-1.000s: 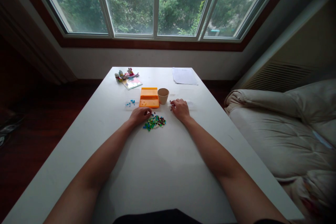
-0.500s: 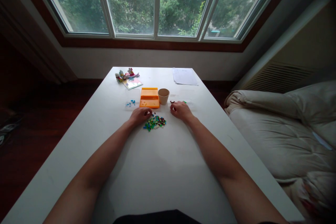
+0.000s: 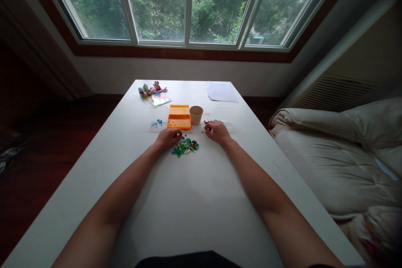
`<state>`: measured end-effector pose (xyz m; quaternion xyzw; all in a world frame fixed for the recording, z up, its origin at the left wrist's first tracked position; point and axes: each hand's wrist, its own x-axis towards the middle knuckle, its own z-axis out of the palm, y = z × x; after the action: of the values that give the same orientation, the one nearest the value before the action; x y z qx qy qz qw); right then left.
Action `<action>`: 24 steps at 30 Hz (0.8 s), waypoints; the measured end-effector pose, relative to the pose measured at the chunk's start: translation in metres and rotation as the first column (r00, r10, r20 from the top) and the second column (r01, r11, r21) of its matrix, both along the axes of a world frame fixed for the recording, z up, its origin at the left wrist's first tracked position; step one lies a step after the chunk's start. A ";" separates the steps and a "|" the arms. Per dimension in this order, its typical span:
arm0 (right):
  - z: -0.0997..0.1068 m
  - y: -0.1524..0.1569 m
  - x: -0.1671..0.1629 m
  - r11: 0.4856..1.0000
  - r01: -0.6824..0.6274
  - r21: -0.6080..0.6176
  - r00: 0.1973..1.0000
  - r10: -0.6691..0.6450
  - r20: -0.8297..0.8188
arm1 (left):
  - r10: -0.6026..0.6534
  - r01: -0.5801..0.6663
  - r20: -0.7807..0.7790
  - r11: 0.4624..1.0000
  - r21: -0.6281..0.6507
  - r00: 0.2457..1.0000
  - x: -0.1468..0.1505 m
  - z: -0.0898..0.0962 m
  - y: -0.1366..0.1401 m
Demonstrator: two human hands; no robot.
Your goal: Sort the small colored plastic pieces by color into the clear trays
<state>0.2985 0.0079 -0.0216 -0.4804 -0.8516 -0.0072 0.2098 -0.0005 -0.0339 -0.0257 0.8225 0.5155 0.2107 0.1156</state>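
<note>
A pile of tiny building bricks (image 3: 186, 147), green, blue, white and dark red, lies on the white table. My left hand (image 3: 168, 137) rests at the pile's upper left, fingers curled together; what they hold, if anything, is too small to make out. At the right, my right hand (image 3: 216, 130) sits at the front of a clear tray (image 3: 228, 124), its fingers bent and pressed together, contents hidden. Dark red bricks (image 3: 206, 122) show in that tray just past the fingertips. One small dark brick (image 3: 202, 132) lies on the table beside the right fingers.
An orange tray (image 3: 179, 111) and a brown paper cup (image 3: 196, 115) stand between the hands. Blue pieces (image 3: 157, 123) lie in a clear tray on the left. Farther back are small figures (image 3: 152, 89), a booklet (image 3: 160, 99) and paper sheets (image 3: 221, 91). A sofa (image 3: 326, 155) flanks the table's right side.
My right hand has shifted very slightly, and a small dark brick now shows on the table beside its fingers. My left hand has stayed in place.
</note>
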 end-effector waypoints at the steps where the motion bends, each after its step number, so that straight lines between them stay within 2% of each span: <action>1: 0.000 0.000 0.000 1.000 -0.018 -0.010 1.000 0.018 0.012 | 0.002 -0.002 0.000 1.000 -0.001 1.000 0.000 0.000 0.000; 6: 0.000 0.000 -0.003 0.994 -0.102 -0.047 0.993 0.105 0.059 | 0.008 -0.008 0.001 1.000 0.008 1.000 0.000 -0.002 0.001; 10: 0.000 -0.001 -0.008 0.992 -0.119 -0.049 0.988 0.123 0.093 | 0.014 -0.014 -0.007 1.000 0.004 1.000 0.000 -0.002 0.001; 13: -0.001 -0.001 -0.009 0.998 -0.065 0.008 0.997 0.064 0.033 | 0.008 -0.008 -0.012 1.000 0.006 1.000 0.000 -0.001 0.001; 16: -0.002 0.003 -0.007 0.994 0.081 0.074 0.995 -0.076 -0.068 | 0.001 -0.001 -0.011 1.000 0.016 1.000 0.001 0.000 0.000; 19: -0.004 0.009 -0.005 0.978 0.194 0.081 0.977 -0.186 -0.100 | 0.012 -0.012 -0.013 1.000 0.018 1.000 0.002 0.000 -0.001; 24: -0.007 0.010 -0.003 0.983 0.174 0.059 0.985 -0.173 -0.015 | 0.012 -0.012 -0.017 1.000 0.000 1.000 0.002 0.000 0.000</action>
<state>0.2953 0.0178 -0.0287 -0.5463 -0.8048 -0.0485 0.2270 0.0017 -0.0339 -0.0259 0.8212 0.5214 0.2041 0.1100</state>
